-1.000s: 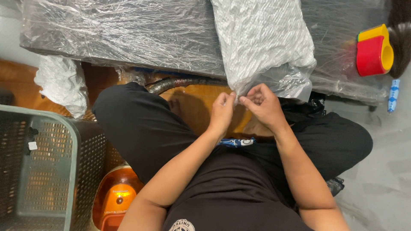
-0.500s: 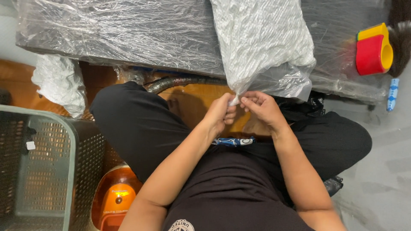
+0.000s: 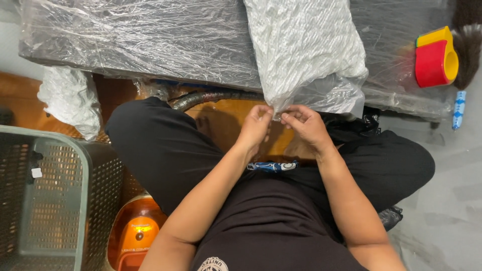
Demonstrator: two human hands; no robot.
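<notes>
Clear plastic bag of white mop yarn (image 3: 301, 50) lies on the film-wrapped tabletop (image 3: 140, 45), its mouth overhanging the near edge. Left hand (image 3: 255, 126) and right hand (image 3: 306, 125) fingers pinch that open edge; closing it seems underway, needing a firm, even grip.

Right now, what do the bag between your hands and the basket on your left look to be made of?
The bag looks like thin clear plastic film, glossy and crinkled, over white stringy yarn, perhaps cotton. Left hand and right hand pinch its lower edge. The basket seems moulded plastic, matte grey-green, with a grid of small holes in its walls.
</notes>
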